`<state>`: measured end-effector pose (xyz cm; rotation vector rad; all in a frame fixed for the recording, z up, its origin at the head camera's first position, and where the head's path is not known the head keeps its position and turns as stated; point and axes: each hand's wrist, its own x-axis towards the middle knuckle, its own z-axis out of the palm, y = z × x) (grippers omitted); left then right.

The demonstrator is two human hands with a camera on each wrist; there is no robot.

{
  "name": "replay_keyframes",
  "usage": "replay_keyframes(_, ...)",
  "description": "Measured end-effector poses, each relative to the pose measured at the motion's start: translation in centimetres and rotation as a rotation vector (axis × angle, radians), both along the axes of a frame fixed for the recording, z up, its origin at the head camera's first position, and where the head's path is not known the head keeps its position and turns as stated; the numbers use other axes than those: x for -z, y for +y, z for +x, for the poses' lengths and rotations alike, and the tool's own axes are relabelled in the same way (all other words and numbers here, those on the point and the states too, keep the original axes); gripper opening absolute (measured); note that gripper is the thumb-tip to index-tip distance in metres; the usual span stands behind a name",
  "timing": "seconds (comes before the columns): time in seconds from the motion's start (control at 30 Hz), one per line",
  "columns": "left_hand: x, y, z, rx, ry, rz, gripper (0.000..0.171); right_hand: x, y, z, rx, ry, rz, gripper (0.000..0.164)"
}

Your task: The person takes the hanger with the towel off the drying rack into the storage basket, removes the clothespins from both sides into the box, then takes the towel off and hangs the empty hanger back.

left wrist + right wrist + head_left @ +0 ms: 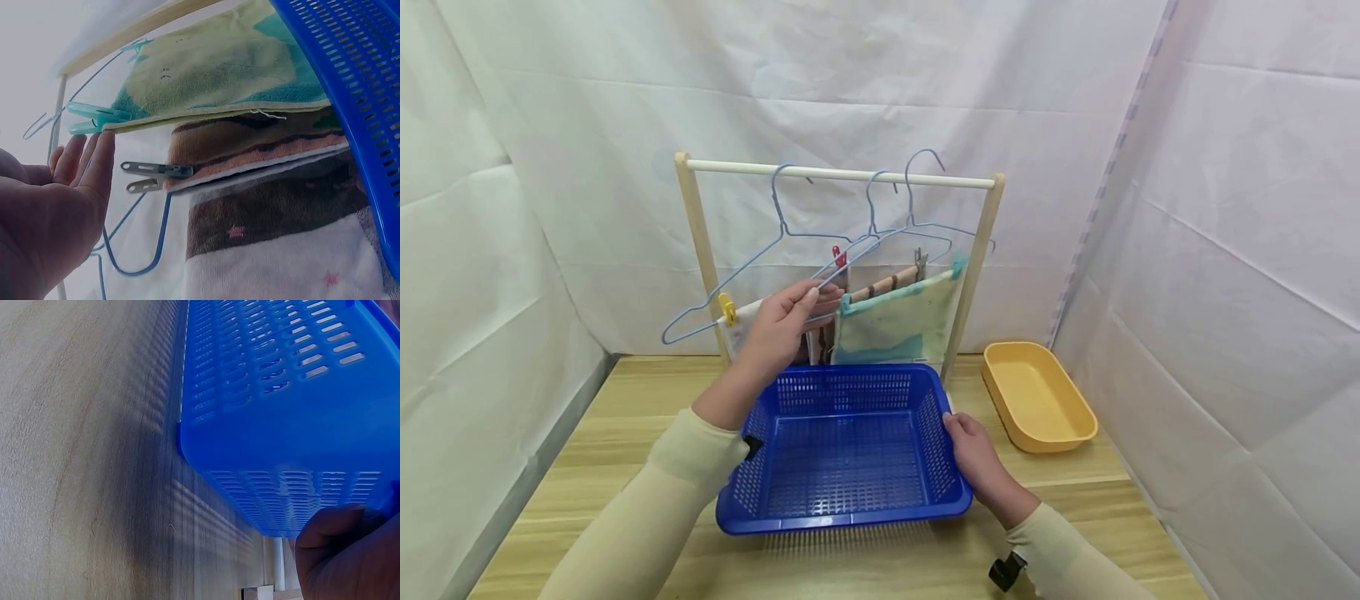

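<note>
My left hand (784, 323) pinches the left arm of a blue wire hanger (880, 237) between thumb and fingers. From this hanger a yellow-green towel (898, 327) hangs by two teal clothespins (97, 117); the fingertips are close to one of them. Its hook rises above the rack's rod, and I cannot tell whether it rests there. My right hand (973, 450) grips the right rim of a blue plastic basket (850, 523), thumb on top. The basket holds nothing. In the right wrist view, the curled right hand (344, 550) is at the basket's side.
Behind the basket stands a drying rack with a white rod (730, 167) and wooden posts (698, 233). Other blue hangers (730, 282) carry towels with yellow, red and grey clothespins (156, 170). A yellow tray (1037, 396) sits to the right. White sheets enclose the wooden table (625, 400).
</note>
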<state>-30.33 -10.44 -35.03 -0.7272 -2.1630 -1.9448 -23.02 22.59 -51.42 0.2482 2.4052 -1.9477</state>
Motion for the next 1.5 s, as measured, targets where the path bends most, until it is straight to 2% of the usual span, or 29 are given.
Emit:
replay_keyframes(0.3,-0.7,-2.3,1.7,-0.022,0.059,-0.022,0.040,0.0,-0.1,0.2,0.004,-0.007,0.004,0.039)
replay_keyframes(0.67,-0.4,-4.9,2.5,-0.011,0.086,-0.009,0.044,-0.3,0.0,0.2,0.003,-0.006,-0.005,0.042)
replay_keyframes(0.93,-0.6,-6.7,2.9,-0.029,0.119,-0.034,0.045,-0.3,-0.1,0.3,0.002,-0.008,-0.002,0.040)
replay_keyframes(1.27,-0.8,-8.9,3.4,0.002,0.155,-0.089,0.044,-0.2,0.0,0.0,0.004,-0.017,0.007,0.043)
replay_keyframes(1.5,-0.9,-9.7,3.6,0.037,0.194,-0.033,0.040,-0.2,0.0,0.0,-0.002,-0.031,0.000,0.043)
